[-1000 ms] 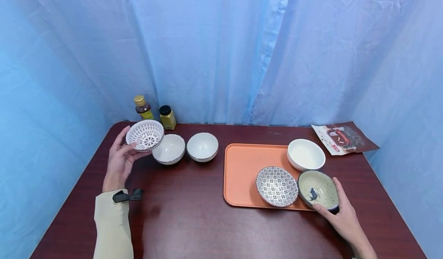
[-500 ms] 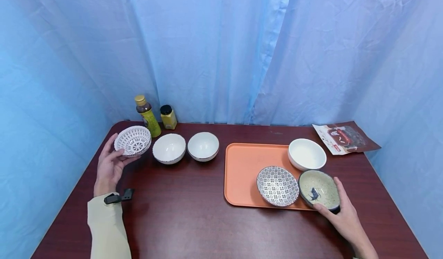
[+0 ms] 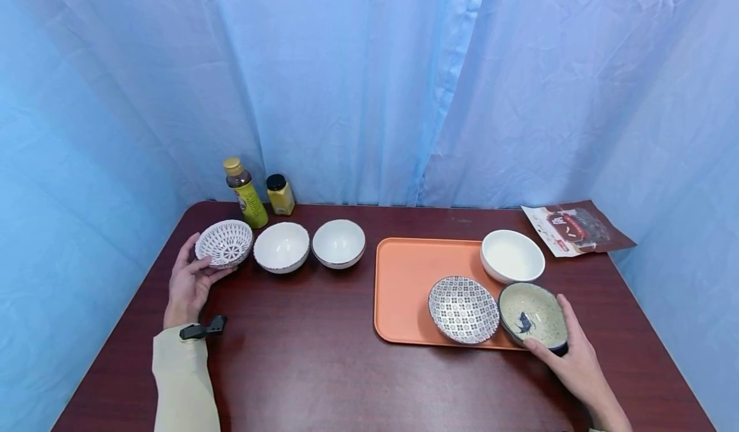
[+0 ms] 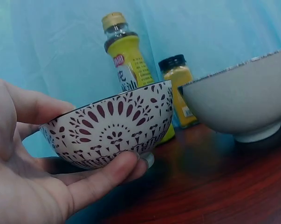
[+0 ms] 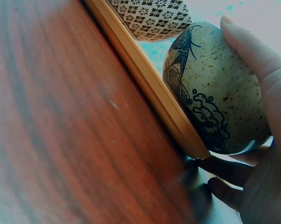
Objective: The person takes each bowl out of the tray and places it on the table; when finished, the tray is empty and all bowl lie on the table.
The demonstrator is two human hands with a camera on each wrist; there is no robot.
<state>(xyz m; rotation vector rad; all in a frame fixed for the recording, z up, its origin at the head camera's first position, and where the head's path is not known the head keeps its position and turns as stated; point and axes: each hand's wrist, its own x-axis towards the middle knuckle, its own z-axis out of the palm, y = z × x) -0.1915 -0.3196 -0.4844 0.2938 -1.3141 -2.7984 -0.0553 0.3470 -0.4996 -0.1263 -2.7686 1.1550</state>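
Observation:
My left hand point(image 3: 189, 287) grips a small bowl point(image 3: 224, 244) with a dark petal pattern, thumb at its near rim and fingers round its side. In the left wrist view that patterned bowl point(image 4: 114, 126) tilts a little, its foot close over the table. Directly to its right stands a white bowl with a dark rim point(image 3: 282, 248). My right hand point(image 3: 577, 358) holds a green speckled bowl point(image 3: 534, 316) with a blue shrimp drawing, at the right front corner of the orange tray point(image 3: 404, 291). A black-and-white patterned bowl point(image 3: 464, 310) stands on the tray, beside the green one.
A second white bowl point(image 3: 339, 244) stands right of the first. Behind them are a yellow-capped sauce bottle point(image 3: 249, 201) and a black-lidded jar point(image 3: 281, 198). A plain white bowl point(image 3: 512, 257) sits at the tray's back right, and a snack pouch point(image 3: 577, 228) lies beyond it.
My left hand has carried the petal-patterned bowl left and lower, away from over the white bowl and clear of the sauce bottle's label. The right hand and its bowl stay in place.

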